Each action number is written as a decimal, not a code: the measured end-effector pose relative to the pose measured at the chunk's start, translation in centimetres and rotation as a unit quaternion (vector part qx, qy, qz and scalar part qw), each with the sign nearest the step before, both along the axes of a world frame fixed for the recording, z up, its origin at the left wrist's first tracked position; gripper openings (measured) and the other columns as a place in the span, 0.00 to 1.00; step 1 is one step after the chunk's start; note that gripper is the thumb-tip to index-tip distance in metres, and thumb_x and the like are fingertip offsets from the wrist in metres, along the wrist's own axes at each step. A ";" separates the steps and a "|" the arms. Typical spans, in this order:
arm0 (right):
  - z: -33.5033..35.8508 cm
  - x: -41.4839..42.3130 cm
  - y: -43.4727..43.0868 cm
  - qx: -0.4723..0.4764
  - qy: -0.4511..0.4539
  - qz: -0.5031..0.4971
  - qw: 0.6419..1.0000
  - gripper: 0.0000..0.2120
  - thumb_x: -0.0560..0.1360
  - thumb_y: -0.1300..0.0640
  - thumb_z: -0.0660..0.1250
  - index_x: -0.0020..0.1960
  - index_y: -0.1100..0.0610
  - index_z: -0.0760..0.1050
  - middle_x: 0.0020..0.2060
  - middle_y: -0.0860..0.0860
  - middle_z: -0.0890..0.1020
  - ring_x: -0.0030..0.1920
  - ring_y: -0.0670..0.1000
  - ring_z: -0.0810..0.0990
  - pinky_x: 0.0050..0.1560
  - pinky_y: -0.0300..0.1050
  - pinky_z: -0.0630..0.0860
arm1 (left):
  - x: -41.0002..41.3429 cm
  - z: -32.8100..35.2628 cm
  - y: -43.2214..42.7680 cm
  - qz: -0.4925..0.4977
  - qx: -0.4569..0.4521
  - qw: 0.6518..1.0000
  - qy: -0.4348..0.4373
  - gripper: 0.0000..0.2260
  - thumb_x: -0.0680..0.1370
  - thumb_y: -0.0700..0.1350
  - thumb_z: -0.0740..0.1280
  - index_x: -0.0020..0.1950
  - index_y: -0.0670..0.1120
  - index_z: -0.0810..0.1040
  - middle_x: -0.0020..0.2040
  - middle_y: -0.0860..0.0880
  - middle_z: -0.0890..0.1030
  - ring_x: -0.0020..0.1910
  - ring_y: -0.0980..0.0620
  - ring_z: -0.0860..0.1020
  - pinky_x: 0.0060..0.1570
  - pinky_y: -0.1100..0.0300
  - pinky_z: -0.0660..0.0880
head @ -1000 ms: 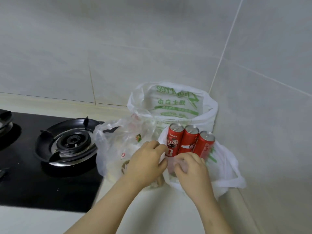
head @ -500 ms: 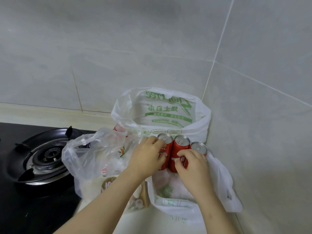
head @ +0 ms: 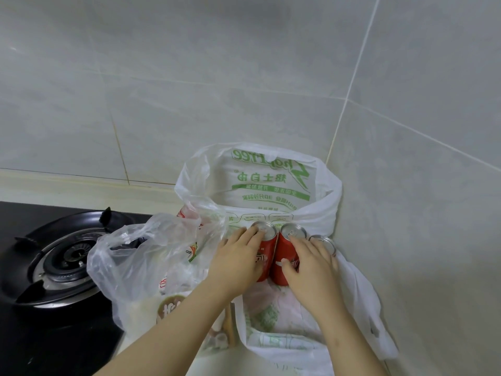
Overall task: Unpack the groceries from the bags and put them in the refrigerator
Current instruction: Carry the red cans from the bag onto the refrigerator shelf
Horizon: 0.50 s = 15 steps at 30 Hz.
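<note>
Grey tiled wall corner. Lower left: gas burner, then clear bag. Centre: I see left hand curled round left red can, right hand gripping middle can; third can beside it. All stand in white printed bag.

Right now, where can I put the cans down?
The pale ledge between the stove and the wall, left of the white bag, is bare. The corner is crowded: clear bag, three cans, left hand, right hand.
</note>
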State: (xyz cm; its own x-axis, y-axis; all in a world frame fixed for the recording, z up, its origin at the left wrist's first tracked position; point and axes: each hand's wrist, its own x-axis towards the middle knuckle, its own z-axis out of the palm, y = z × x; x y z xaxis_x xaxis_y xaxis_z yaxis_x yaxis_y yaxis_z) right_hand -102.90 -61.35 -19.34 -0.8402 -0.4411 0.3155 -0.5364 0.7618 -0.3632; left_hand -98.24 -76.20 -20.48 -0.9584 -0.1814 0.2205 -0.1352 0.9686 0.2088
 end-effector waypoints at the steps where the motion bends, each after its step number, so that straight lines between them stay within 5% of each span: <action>1: -0.2 -0.1 0.0 0.009 -0.006 0.004 1.000 0.24 0.77 0.49 0.60 0.72 0.48 0.63 0.70 0.43 0.67 0.73 0.48 0.58 0.72 0.47 0.52 | 0.1 -0.2 -0.2 -0.001 0.004 1.000 0.005 0.26 0.78 0.50 0.58 0.76 0.50 0.56 0.76 0.56 0.57 0.75 0.53 0.53 0.71 0.56 0.57; 6: -1.0 0.2 0.0 -0.006 -0.005 -0.008 1.000 0.29 0.70 0.46 0.55 0.69 0.51 0.70 0.68 0.46 0.71 0.71 0.50 0.65 0.71 0.50 0.55 | 0.4 -0.4 -0.1 -0.003 0.049 0.997 0.057 0.20 0.77 0.49 0.62 0.68 0.47 0.68 0.74 0.54 0.62 0.76 0.52 0.53 0.71 0.57 0.56; 11: -1.2 -0.1 -0.1 -0.017 0.007 -0.002 1.000 0.25 0.72 0.52 0.67 0.69 0.52 0.70 0.66 0.48 0.73 0.69 0.51 0.67 0.70 0.50 0.56 | -0.1 0.4 0.3 0.006 0.079 0.994 0.070 0.17 0.77 0.49 0.62 0.63 0.42 0.69 0.76 0.50 0.58 0.75 0.52 0.54 0.68 0.59 0.59; 15: -1.4 0.0 -0.2 -0.017 0.022 -0.002 1.000 0.23 0.70 0.52 0.68 0.64 0.55 0.74 0.61 0.50 0.77 0.64 0.55 0.74 0.67 0.45 0.58 | -0.9 0.8 0.6 0.003 0.105 0.993 0.050 0.21 0.75 0.50 0.66 0.62 0.41 0.69 0.73 0.48 0.63 0.73 0.51 0.60 0.64 0.61 0.64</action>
